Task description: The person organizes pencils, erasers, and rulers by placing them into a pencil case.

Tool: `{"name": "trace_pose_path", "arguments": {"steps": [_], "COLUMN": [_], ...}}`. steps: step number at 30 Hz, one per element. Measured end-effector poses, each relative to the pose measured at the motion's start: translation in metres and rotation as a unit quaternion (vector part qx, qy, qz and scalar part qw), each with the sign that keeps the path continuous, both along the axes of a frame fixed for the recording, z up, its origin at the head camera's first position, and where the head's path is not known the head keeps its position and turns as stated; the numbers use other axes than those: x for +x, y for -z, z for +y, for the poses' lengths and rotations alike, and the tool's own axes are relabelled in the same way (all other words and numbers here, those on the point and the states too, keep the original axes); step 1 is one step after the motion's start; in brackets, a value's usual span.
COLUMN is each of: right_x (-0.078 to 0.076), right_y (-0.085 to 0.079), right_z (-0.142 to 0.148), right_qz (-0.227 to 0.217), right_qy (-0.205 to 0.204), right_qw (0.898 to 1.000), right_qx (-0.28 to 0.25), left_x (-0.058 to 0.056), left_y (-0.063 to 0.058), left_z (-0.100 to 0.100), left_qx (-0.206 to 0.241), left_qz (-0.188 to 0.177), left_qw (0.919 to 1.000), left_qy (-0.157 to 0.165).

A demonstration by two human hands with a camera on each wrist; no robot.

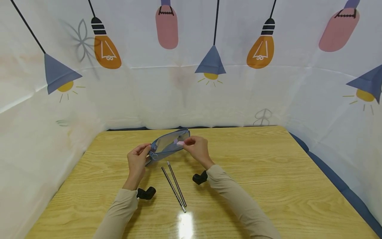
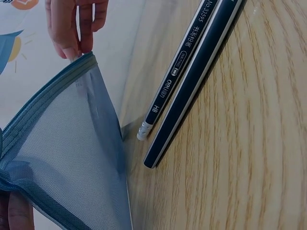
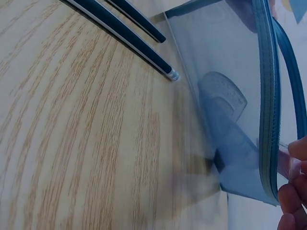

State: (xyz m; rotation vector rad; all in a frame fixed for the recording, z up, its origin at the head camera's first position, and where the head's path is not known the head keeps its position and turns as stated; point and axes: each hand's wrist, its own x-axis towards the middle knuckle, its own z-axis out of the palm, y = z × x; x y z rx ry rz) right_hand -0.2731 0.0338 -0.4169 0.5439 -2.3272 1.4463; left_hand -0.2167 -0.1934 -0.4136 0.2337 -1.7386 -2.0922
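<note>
A blue zippered mesh pouch [image 1: 168,152] is held up above the table with its top unzipped and gaping. My left hand [image 1: 137,162] pinches its left end by the zipper edge. My right hand [image 1: 197,149] pinches a small pale pink eraser-like block [image 1: 180,143] at the right part of the opening. Through the mesh in the right wrist view, a clear protractor [image 3: 224,93] shows inside the pouch. Two dark striped pencils [image 2: 165,86] [image 2: 192,91] lie on the table below; one has a white eraser end and HB lettering.
The wooden table [image 1: 268,186] spreads around the hands. A white cloth with printed lamps [image 1: 238,96] hangs behind its far edge. Black wrist cameras [image 1: 146,193] [image 1: 200,178] sit at both sleeves.
</note>
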Motion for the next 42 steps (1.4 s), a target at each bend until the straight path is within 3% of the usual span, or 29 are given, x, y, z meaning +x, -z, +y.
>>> {"name": "trace_pose_path", "arguments": {"steps": [15,28,42], "right_x": [-0.003,-0.005,-0.003], "right_y": [0.003,0.000,-0.005], "right_z": [-0.007,-0.014,-0.009], "right_qz": [0.019,-0.002,0.012], "right_qy": [0.006,0.001,0.006], "right_qw": [0.999,0.999,0.999], "right_qx": [0.035,0.037,0.044], "left_x": [0.000,-0.002,-0.001], "left_y": [0.001,0.000,-0.002], "left_z": [0.000,-0.001,0.002], "left_qx": [0.007,0.020,0.024], "left_qz": [-0.003,-0.011,0.012], "left_qw": [1.0000,0.9996,0.9996], "left_qy": [0.006,0.017,-0.001]}}
